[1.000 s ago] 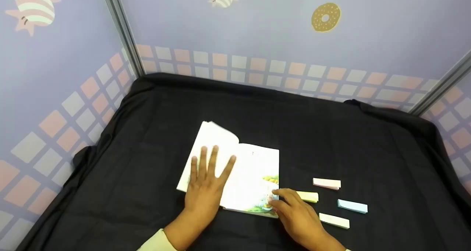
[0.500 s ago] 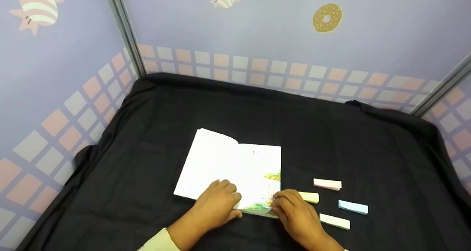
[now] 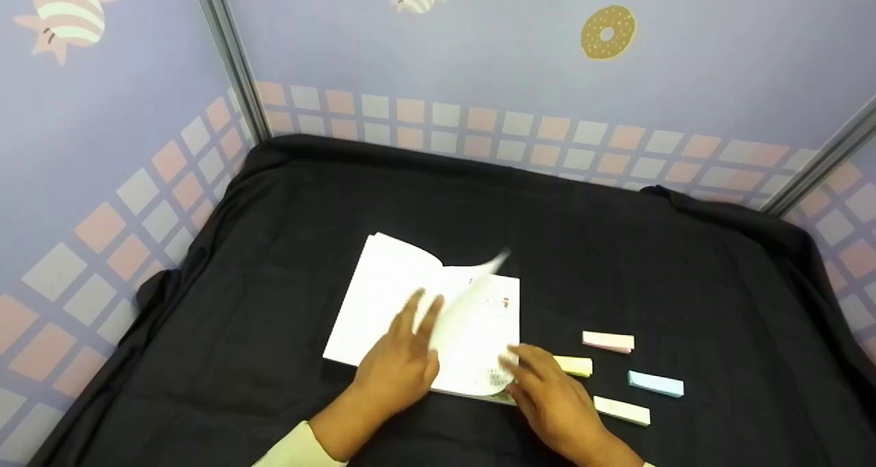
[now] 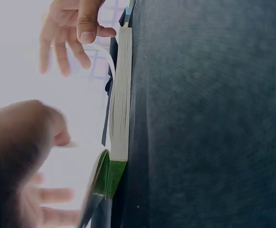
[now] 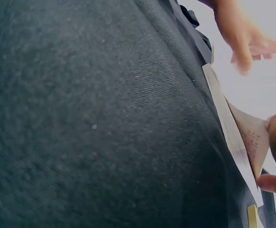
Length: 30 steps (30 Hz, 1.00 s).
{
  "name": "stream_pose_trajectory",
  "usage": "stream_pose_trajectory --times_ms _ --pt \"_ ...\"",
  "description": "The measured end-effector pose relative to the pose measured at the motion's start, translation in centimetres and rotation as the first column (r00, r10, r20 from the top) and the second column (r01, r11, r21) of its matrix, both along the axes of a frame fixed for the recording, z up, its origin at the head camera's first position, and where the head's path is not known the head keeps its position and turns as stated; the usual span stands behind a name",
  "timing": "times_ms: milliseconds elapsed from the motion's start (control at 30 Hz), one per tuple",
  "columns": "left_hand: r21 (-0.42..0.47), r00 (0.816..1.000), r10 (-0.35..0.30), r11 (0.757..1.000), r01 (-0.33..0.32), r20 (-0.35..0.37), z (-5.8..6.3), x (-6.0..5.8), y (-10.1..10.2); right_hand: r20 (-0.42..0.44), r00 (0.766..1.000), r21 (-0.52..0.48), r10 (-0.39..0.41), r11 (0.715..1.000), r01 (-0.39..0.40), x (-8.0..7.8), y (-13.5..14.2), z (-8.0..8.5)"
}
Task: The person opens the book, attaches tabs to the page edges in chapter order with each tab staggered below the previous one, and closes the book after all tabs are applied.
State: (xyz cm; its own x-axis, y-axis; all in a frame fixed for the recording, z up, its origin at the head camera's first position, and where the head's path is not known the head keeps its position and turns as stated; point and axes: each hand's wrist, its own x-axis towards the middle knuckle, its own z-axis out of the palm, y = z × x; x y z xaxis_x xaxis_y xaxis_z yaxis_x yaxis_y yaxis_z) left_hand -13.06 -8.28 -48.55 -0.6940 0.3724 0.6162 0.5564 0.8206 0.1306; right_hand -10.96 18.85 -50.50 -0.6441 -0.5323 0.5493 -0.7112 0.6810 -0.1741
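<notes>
An open book (image 3: 383,296) lies on the black cloth, with colourful print on its right side. One loose page (image 3: 472,296) stands up mid-turn from the right half, its lower part by my left hand (image 3: 397,364). That hand has its fingers spread over the gutter and the left page; it is blurred in the left wrist view. At the lower right corner my right hand (image 3: 551,398) holds the curled edge of another page (image 5: 252,135) between fingers and thumb. The thick page block (image 4: 121,95) and green spine end (image 4: 115,176) show in the left wrist view.
To the right of the book lie small folded strips: yellow (image 3: 575,365), pink (image 3: 608,342), blue (image 3: 655,383) and white (image 3: 621,411). The yellow one is partly behind my right hand. Patterned walls (image 3: 445,56) rise behind the black cloth (image 3: 582,241).
A page has lifted and swung leftward from the right half, showing a different page under it. My left hand, curled at the lower gutter before, has spread its fingers upward. My right hand stays at the corner.
</notes>
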Motion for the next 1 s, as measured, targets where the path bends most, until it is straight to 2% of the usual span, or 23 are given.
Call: stream_pose_trajectory --times_ms 67,133,167,233,300,367,400,467,533,600,667,867,1000 --pt "0.092 0.996 0.039 0.995 -0.032 -0.077 0.1 -0.2 -0.1 -0.001 0.999 0.017 0.048 0.999 -0.048 -0.1 0.1 -0.2" --pt "0.123 0.988 0.117 0.987 -0.104 -0.105 0.3 -0.2 -0.2 0.006 0.996 0.028 0.084 0.996 -0.084 -0.1 0.1 -0.4" --pt "0.108 0.980 0.166 0.982 -0.155 -0.107 0.4 -0.2 -0.3 0.006 0.996 0.029 0.094 0.995 -0.094 -0.1 0.1 -0.4" --pt "0.021 0.963 0.260 0.965 -0.260 -0.071 0.6 -0.2 -0.5 0.008 0.994 0.025 0.106 0.994 -0.106 -0.2 0.2 -0.5" --pt "-0.117 0.951 0.309 0.944 -0.309 -0.019 0.8 0.0 -0.7 0.003 0.994 0.017 0.111 0.994 -0.111 -0.2 0.2 -0.6" --pt "-0.250 0.960 0.280 0.932 -0.263 0.034 0.9 0.1 -0.9 -0.001 0.994 0.018 0.110 0.994 -0.110 -0.1 0.2 -0.7" --pt "-0.305 0.971 0.230 0.931 -0.202 0.060 0.9 0.1 -1.0 -0.003 0.994 0.020 0.110 0.994 -0.110 -0.1 0.3 -0.7" --pt "-0.376 0.989 0.090 0.926 -0.041 0.114 0.9 0.2 -1.1 -0.003 0.994 0.030 0.106 0.994 -0.106 -0.1 0.3 -0.7" --pt "-0.412 0.987 -0.035 0.906 0.096 0.154 0.9 0.3 -1.2 0.002 0.995 0.040 0.096 0.995 -0.096 0.0 0.4 -0.8" --pt "-0.425 0.976 -0.113 0.886 0.185 0.188 0.8 0.3 -1.2 0.005 0.996 0.044 0.093 0.995 -0.093 0.0 0.4 -0.8" --pt "-0.421 0.969 -0.111 0.885 0.198 0.222 0.8 0.3 -1.2 0.001 0.995 0.038 0.095 0.995 -0.095 -0.1 0.5 -0.9" --pt "-0.361 0.942 -0.014 0.922 0.142 0.334 0.8 0.6 -0.9 -0.001 0.995 0.035 0.101 0.994 -0.101 -0.1 0.4 -0.9" --pt "-0.336 0.922 -0.001 0.931 0.142 0.387 0.8 0.7 -0.5 0.062 0.993 0.069 0.100 0.992 -0.104 0.1 0.5 -0.5"
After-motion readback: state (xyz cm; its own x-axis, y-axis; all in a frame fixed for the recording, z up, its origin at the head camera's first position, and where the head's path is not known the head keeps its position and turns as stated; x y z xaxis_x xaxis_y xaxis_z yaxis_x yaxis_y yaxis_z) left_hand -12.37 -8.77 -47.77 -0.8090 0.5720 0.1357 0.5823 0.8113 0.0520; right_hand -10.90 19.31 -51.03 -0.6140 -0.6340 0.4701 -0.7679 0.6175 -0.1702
